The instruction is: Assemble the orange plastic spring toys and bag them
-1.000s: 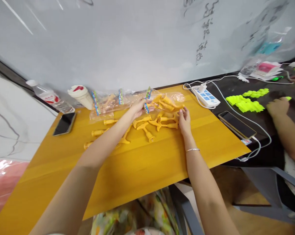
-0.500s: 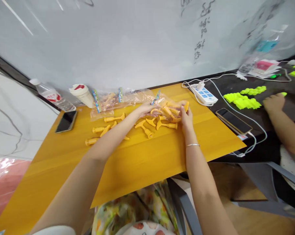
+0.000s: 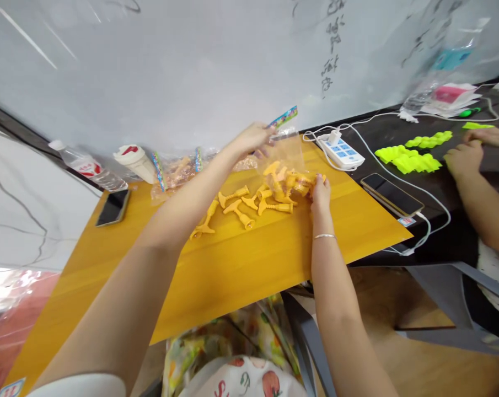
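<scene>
My left hand is closed on the upper part of a clear plastic bag, whose colourful printed header strip sticks up beyond the fingers. Yellow plastic T-shaped pieces are bunched in the bag's lower end. There my right hand is closed around the bag and the pieces in it; its exact grip is partly hidden. Several loose yellow T-shaped pieces with ribbed shafts lie on the table just left of the bag. Some of them are partly covered by my left forearm.
Further bags with printed strips lie along the whiteboard. A cup, a water bottle and a phone stand or lie at left. Right are a power strip, cables, another phone, bright yellow-green pieces and another person's hands.
My left hand has risen, lifting the header end of the bag upright. My right hand stays at the bag's lower end. More loose yellow pieces show behind my left forearm's old place.
</scene>
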A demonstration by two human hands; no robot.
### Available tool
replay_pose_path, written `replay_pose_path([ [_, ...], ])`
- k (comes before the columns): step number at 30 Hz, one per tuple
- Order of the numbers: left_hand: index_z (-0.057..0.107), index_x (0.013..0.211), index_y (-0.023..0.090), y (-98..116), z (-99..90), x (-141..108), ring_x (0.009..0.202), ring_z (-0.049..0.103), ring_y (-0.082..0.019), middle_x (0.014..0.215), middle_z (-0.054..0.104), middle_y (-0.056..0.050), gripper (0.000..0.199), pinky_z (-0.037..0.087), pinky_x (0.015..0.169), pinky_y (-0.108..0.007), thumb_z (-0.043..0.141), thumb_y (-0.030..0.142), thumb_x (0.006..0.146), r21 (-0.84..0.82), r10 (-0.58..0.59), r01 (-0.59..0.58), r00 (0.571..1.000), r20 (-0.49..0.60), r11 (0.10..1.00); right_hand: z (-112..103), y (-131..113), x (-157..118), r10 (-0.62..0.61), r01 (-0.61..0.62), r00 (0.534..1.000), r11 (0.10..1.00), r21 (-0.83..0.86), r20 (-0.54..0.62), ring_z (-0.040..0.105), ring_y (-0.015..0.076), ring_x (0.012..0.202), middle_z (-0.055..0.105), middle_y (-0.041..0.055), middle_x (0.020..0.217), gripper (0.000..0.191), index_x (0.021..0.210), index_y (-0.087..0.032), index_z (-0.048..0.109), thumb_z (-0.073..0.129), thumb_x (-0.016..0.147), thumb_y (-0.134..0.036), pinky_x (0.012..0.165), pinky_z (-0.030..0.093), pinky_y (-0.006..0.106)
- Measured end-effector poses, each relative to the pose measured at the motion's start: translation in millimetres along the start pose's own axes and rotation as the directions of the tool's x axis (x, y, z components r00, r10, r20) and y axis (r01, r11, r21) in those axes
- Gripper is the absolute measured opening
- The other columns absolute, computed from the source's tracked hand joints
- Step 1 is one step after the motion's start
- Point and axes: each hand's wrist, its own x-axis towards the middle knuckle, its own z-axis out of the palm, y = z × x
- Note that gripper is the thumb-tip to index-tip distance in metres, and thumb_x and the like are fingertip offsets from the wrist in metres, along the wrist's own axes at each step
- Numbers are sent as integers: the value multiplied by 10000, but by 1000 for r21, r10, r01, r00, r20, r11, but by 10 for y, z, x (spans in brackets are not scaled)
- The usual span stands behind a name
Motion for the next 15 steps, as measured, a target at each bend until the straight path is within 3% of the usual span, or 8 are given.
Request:
replay_pose_path([
  [5,583,1114,83,26,-461,265,1015,690,-332,901,597,-73,457,502,815,-425,410,497,1028,4,-22,23,989,-148,1000,-7,57,9,-92,92,996,995,-43,3,638,229,973,666,82,1006,465,1168,-207,542,395,906,-562,878,511,405],
  [8,531,1202,53,69,-733,175,1034,689,-315,964,588,-88,439,476,841,-439,294,401,1077,-47,-37,27,976,-216,999,-13,81,18,-173,170,985,976,-137,-12,627,228,1026,659,107,1094,466,1201,-190,540,392,919,-529,935,483,414],
  [10,518,1228,86,26,-826,61,1001,700,-271,988,609,-89,398,504,837,-407,316,392,1073,-156,-48,6,962,-270,988,-19,82,21,-200,193,980,964,-184,-23,614,247,1071,648,145,1142,470,1201,-154,547,402,917,-499,973,458,435],
  [12,535,1194,142,-124,-841,-36,930,707,-234,970,636,-74,338,544,786,-354,400,414,1044,-329,-137,23,935,-328,944,-20,73,16,-205,195,978,960,-201,-28,601,268,1105,644,171,1158,471,1191,-127,559,414,911,-476,1009,428,460],
  [15,543,1119,169,-521,-770,-90,828,693,-200,896,641,-54,256,546,677,-304,433,380,1024,-528,-326,95,873,-364,844,-15,45,-12,-219,204,975,942,-265,-29,594,278,1134,649,177,1180,459,1196,-123,569,400,914,-443,1049,389,478],
])
